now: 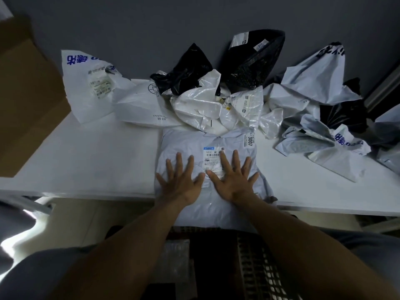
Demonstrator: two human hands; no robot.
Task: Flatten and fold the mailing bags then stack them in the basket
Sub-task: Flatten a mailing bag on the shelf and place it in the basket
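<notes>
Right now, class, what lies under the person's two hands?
A pale grey mailing bag, pressed flat on the white table by left hand and right hand. The right hand covers part of its shipping label.

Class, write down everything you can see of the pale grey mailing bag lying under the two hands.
The pale grey mailing bag looks like thin, wrinkled plastic film. It lies flat on the white table, its near end hanging over the front edge. A white shipping label sits on top, and a smaller sticker reading 3007 near its far right corner. The left hand and right hand press on it with spread, straight fingers. Behind, crumpled bags overlap its far edge.
</notes>
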